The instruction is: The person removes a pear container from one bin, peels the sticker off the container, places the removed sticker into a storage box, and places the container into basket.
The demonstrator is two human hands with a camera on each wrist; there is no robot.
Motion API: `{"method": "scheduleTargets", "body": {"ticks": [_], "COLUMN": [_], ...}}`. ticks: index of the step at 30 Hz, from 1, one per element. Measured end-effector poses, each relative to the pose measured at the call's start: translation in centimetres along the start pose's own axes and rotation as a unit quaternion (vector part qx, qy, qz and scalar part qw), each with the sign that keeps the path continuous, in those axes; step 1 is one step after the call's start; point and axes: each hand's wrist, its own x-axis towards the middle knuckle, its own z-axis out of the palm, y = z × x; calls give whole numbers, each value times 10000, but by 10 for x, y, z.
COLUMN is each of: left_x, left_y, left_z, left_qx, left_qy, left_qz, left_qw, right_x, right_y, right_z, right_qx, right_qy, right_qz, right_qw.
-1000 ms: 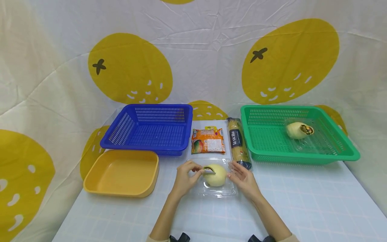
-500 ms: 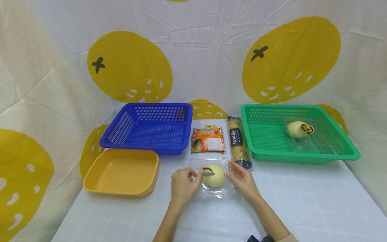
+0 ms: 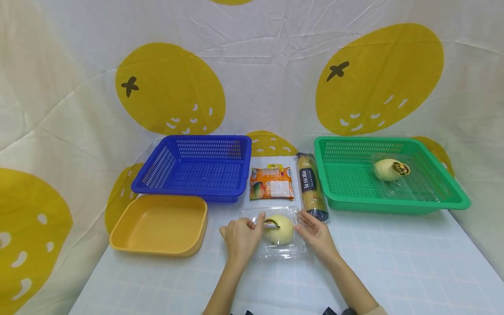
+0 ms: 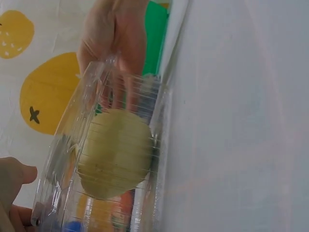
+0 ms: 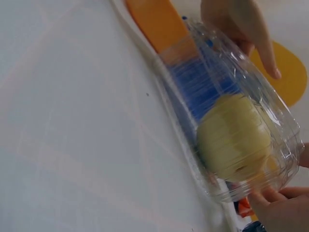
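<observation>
A clear plastic clamshell box [image 3: 281,250] with a round pale yellow-green fruit [image 3: 281,231] inside lies on the table in the head view. On its lid, a dark-edged label [image 3: 271,223] stands partly lifted. My right hand [image 3: 318,238] holds the box's right side, thumb on top and fingers along the edge. At the left side, my left hand [image 3: 241,239] has its thumb stretched out beside the label and its fingers loosely bent. In the right wrist view, the thumb of the left hand [image 5: 236,21] stands apart from the lid; whether its fingers touch the box is unclear.
Behind the box are an orange packet [image 3: 271,183] and a pack of spaghetti [image 3: 309,186]. A blue basket [image 3: 190,190] and a yellow tub [image 3: 157,251] stand left. On the right, a green basket [image 3: 342,175] holds another boxed fruit [image 3: 387,169].
My left hand pinched the label earlier; now its thumb is raised off it and the hand has turned, slightly lower. The box slid slightly left, then stayed. My right hand keeps its hold.
</observation>
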Motion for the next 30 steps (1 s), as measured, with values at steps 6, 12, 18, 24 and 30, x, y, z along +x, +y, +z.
{"method": "scheduleTargets", "body": {"ticks": [6, 12, 18, 24, 30], "left_x": [3, 0, -2, -2, -3], "left_y": [-2, -1, 0, 3, 3], "left_z": [0, -4, -8, -11, -8], "left_qx": [43, -488, -625, -501, -1130], "left_qy": [-97, -349, -497, -629, -587], "left_qz": [13, -77, 197, 258, 36], "left_qw": [9999, 9982, 9966, 9964, 9919], "right_x": [-1, -1, -1, -1, -3], "right_y": [-1, -1, -1, 0, 0], "right_z": [-1, -2, -1, -1, -1], "right_qx": [-16, -51, 23, 28, 36], "right_qy": [-41, -34, -65, -61, 91], "right_qz": [25, 23, 45, 71, 122], "right_qw": [10000, 10000, 10000, 10000, 9999]}}
